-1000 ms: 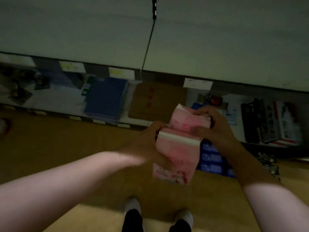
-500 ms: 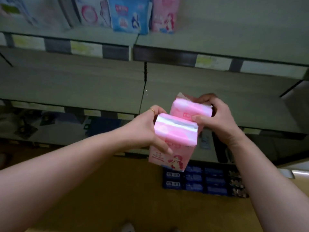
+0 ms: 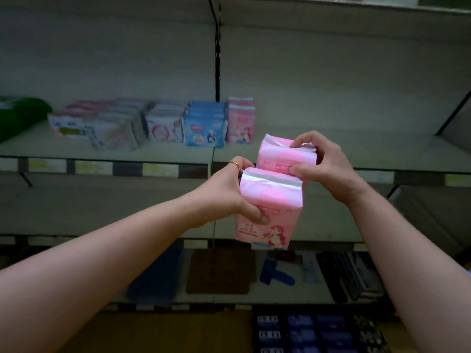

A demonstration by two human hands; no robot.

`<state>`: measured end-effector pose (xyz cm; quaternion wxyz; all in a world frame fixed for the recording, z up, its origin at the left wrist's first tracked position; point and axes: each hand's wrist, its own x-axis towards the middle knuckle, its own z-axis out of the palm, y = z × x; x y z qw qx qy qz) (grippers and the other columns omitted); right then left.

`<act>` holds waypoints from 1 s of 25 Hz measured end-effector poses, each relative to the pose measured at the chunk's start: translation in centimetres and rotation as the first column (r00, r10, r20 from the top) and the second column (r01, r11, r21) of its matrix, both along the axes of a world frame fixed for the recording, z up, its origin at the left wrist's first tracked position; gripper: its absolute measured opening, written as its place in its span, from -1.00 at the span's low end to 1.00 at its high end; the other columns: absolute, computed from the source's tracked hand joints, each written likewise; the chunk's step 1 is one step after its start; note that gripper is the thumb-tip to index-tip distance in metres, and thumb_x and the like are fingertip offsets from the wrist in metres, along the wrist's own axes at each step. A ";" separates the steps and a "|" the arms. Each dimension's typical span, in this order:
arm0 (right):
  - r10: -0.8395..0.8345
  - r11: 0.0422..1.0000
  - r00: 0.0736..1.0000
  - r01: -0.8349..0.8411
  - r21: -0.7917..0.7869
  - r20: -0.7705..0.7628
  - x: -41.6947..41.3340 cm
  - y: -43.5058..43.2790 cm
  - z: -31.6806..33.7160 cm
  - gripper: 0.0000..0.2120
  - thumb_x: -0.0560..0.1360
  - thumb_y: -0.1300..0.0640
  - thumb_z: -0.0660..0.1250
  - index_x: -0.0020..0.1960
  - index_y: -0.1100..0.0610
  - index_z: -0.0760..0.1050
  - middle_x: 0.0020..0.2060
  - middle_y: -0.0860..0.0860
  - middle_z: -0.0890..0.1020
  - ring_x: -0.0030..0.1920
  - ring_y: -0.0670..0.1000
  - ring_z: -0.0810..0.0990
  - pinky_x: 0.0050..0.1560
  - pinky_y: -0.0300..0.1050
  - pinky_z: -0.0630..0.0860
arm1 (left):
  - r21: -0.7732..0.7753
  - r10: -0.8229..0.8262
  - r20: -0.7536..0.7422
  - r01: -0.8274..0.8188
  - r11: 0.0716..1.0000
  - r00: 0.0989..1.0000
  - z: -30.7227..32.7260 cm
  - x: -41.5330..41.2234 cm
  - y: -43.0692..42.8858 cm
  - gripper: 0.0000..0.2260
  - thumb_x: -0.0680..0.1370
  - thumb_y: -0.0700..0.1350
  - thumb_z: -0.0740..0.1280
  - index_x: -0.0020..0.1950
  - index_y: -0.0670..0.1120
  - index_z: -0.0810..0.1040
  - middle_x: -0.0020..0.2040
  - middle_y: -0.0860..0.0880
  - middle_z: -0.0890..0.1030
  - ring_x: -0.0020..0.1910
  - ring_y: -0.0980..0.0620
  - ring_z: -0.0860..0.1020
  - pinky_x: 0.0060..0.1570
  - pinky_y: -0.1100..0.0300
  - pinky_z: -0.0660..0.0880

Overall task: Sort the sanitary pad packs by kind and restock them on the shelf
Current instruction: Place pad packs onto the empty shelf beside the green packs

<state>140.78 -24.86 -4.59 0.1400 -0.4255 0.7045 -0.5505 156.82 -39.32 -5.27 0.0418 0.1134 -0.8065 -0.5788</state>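
Observation:
I hold two pink sanitary pad packs in front of the shelf. My left hand (image 3: 229, 197) grips the nearer pink pack (image 3: 270, 210) from its left side, thumb on its front. My right hand (image 3: 323, 164) pinches the farther pink pack (image 3: 277, 156) at its top and front. The two packs touch, one behind the other. On the shelf board (image 3: 331, 149) behind them stands a row of packs: pink packs (image 3: 240, 123), blue packs (image 3: 205, 128), white packs with a pink ring (image 3: 163, 126) and several mixed white packs (image 3: 96, 126) further left.
The shelf to the right of the pink packs is bare up to a slanted bracket (image 3: 453, 110). A green item (image 3: 17, 115) lies at the far left. The lowest shelf holds a brown flat piece (image 3: 219, 271) and dark goods (image 3: 349, 276). Dark blue boxes (image 3: 305, 332) sit on the floor.
My view has tilted up from the floor and lowest shelf to the stocked shelf. Both hands have risen with the two pink packs, still gripping them the same way.

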 end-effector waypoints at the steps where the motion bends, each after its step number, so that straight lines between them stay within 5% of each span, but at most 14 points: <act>1: 0.005 1.000 1.000 -0.005 -0.011 -0.005 -0.1 -0.5 0.8 -0.69 0.17 0.26 0.40 -0.13 0.03 0.46 -0.29 -0.03 0.51 -0.37 -0.15 0.46 -0.38 -0.31 0.42 | -0.007 0.005 -0.017 -0.005 1.000 1.000 0.6 -0.2 -0.4 -0.40 0.21 -0.37 0.55 0.05 0.02 0.32 -0.01 0.03 0.58 -0.02 0.12 0.60 -0.10 0.20 0.58; 8: 0.062 0.997 0.998 -0.061 -0.038 0.025 -6.6 -6.5 3.0 -0.67 0.19 0.26 0.46 -0.09 0.05 0.50 -0.19 -0.04 0.56 -0.27 -0.13 0.55 -0.30 -0.32 0.47 | -0.064 0.124 -0.077 -0.129 0.990 0.989 2.7 -4.8 -4.1 -0.40 0.26 -0.37 0.52 0.13 -0.04 0.29 0.01 0.00 0.55 -0.01 0.07 0.56 -0.15 0.21 0.56; 13: 0.144 0.990 0.990 -0.144 0.010 0.006 -12.9 -12.6 0.4 -0.64 0.34 0.54 0.32 -0.05 0.13 0.50 -0.01 0.06 0.56 -0.11 -0.04 0.56 -0.20 -0.34 0.53 | -0.179 0.234 -0.067 -0.243 0.953 0.970 2.7 -9.7 -7.7 -0.39 0.23 -0.29 0.55 0.14 -0.02 0.32 0.03 -0.01 0.55 0.05 0.00 0.56 -0.04 0.08 0.59; 17: 0.151 0.986 0.988 -0.153 0.061 0.034 -16.6 -16.3 -1.9 -0.59 0.33 0.58 0.26 -0.01 0.14 0.51 0.09 0.13 0.55 0.01 0.06 0.55 -0.04 -0.10 0.54 | -0.215 0.292 -0.065 -0.299 0.930 0.954 1.3 -12.8 -9.7 -0.34 0.22 -0.25 0.56 0.16 0.03 0.28 0.02 0.12 0.46 0.09 0.06 0.48 0.02 0.10 0.56; 21: 0.151 0.983 0.988 -0.149 0.109 -0.017 -18.0 -18.4 -3.2 -0.59 0.34 0.54 0.28 0.01 0.11 0.51 0.07 0.04 0.54 -0.06 -0.09 0.50 -0.22 -0.48 0.42 | -0.119 0.272 -0.058 -0.277 0.953 0.961 -0.1 -14.3 -11.5 -0.40 0.26 -0.32 0.52 0.13 0.00 0.29 0.08 0.08 0.47 0.16 0.05 0.47 0.06 0.07 0.56; 25: 0.148 0.981 0.983 -0.134 0.137 -0.104 -18.6 -19.5 -3.3 -0.61 0.33 0.56 0.32 0.06 0.23 0.54 -0.03 0.01 0.52 -0.14 -0.37 0.47 -0.23 -0.58 0.32 | -0.145 0.281 -0.032 -0.283 0.948 0.959 -0.7 -15.5 -13.1 -0.37 0.23 -0.33 0.54 0.13 0.01 0.30 0.05 0.08 0.47 0.14 0.08 0.46 0.08 0.08 0.53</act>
